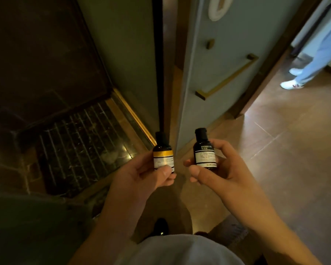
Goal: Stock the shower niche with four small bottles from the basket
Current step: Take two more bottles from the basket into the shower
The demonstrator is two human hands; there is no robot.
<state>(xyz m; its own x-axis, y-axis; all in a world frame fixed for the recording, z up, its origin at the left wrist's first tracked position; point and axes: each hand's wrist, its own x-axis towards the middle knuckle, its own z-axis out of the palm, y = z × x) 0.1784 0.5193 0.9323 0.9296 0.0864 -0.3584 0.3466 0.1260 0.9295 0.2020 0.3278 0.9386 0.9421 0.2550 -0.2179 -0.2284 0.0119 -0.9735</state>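
Two small dark round-shouldered bottles, black caps, held upright mid-frame: yellow-band bottle pinched in left hand, dark-label bottle gripped by right hand fingers. Dark veined ridged shower floor at 9 o'clock; pale door with brass bar handle at 1 o'clock; brown glossy tile floor at 3.

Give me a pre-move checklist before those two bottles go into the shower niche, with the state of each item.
1. Left hand has a firm hold on the yellow-banded bottle: ok, fingers wrap its lower half.
2. Right hand has a firm hold on the dark-labelled bottle: ok.
3. Both bottles upright with black caps on: ok.
4. Niche in sight: not ok, only the dark shower floor and walls show.
5. Way into the shower is open: cannot tell; the glass panel edge stands straight ahead.
6. Bottles still to fetch from the basket: cannot tell, no basket in view.
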